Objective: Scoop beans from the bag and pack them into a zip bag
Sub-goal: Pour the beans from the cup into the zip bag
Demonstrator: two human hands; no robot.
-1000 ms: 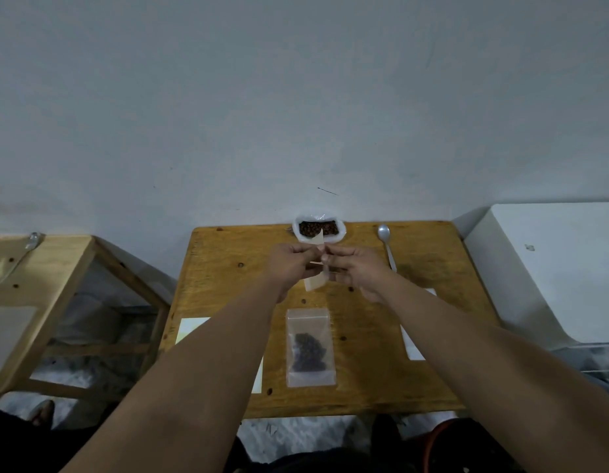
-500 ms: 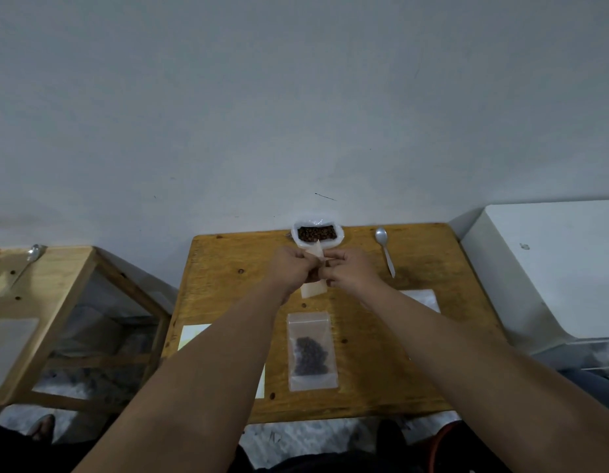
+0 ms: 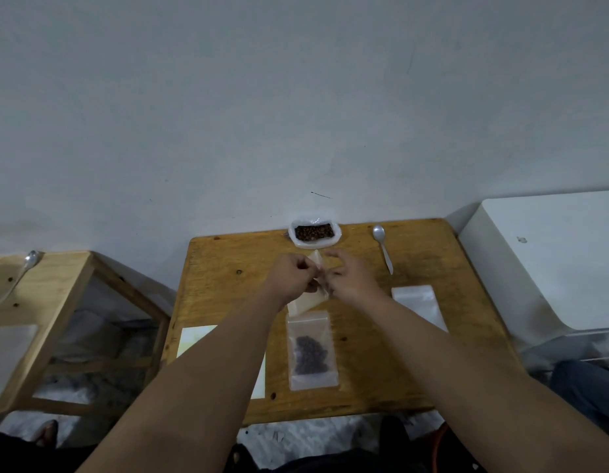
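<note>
Above the worktop [image 3: 228, 268], just before the bean bag [image 3: 314, 232], left hand [image 3: 294, 279] and right hand [image 3: 350, 279] each pinch 1 side of the empty zip bag [image 3: 306, 302]; its lips want peeling apart gently, mouth kept up.

A plain grey-white wall [image 3: 296, 97] is rising beyond the grip, dimly and evenly lit. A wooden table [image 3: 371, 377] is lying beneath the grip. A second wooden table [image 3: 57, 285] is standing well to its left and a white boxy unit [image 3: 552, 261] to its right. Pale mottled floor [image 3: 316, 435] is showing nearer than the grip.
</note>
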